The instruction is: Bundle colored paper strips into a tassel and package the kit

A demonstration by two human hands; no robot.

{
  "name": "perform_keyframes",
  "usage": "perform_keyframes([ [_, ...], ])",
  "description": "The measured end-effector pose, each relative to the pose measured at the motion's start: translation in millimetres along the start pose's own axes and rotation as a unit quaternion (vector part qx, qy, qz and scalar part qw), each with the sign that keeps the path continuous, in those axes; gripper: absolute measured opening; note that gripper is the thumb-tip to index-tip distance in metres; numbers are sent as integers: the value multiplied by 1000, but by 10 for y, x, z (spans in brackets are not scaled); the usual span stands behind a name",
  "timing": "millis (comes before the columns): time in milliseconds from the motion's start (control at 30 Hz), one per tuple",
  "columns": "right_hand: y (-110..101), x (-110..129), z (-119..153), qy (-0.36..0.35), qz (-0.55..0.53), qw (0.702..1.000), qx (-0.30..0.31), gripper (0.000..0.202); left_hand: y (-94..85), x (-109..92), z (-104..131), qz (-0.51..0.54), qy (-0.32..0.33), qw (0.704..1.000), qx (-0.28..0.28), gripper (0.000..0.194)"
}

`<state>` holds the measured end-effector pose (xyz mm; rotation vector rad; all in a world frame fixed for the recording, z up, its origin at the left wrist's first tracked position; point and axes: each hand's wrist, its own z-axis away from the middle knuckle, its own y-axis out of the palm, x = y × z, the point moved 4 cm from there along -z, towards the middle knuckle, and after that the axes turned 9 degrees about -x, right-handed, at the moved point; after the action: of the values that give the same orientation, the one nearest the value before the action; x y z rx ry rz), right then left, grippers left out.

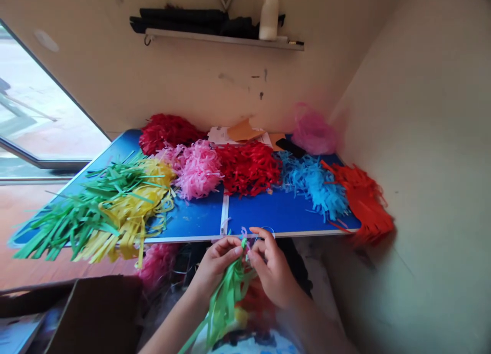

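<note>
My left hand (pixel 221 259) pinches the top of a green fringed tassel (pixel 226 297), whose strips hang down over my lap. Beside it, my right hand (pixel 270 267) has thumb and fingers brought together at a thin purple strip (pixel 245 234) by the tassel's top. A fine pale string (pixel 268 229) loops close to the right fingertips. Both hands are just in front of the table's near edge. How the purple strip joins the tassel is too small to make out.
On the blue table (pixel 199 218) lie green (pixel 76 216), yellow (pixel 134 211), pink (pixel 199 170), red (pixel 249 167), light blue (pixel 318 185) and orange (pixel 364 203) fringe bundles. A black phone-like object (pixel 290 147) lies behind. A cardboard box (pixel 95 313) stands lower left; a shelf (pixel 222 38) hangs above.
</note>
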<state>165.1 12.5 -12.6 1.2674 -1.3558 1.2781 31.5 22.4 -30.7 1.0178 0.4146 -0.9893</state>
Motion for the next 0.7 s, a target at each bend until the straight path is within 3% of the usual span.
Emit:
perform_keyframes([
  [233, 14, -54, 23, 55, -29, 998, 30, 36, -37, -14, 12, -49, 63, 997, 0, 34],
  [400, 14, -31, -9, 76, -56, 995, 42, 37, -73, -82, 45, -172, 156, 973, 2, 26],
  [567, -8, -59, -21, 107, -52, 991, 54, 32, -28, -215, 167, -348, 299, 888, -4, 12],
  [700, 18, -86, 9, 98, 1, 994, 54, 14, 37, -220, 251, -444, 359, 819, -52, 6],
])
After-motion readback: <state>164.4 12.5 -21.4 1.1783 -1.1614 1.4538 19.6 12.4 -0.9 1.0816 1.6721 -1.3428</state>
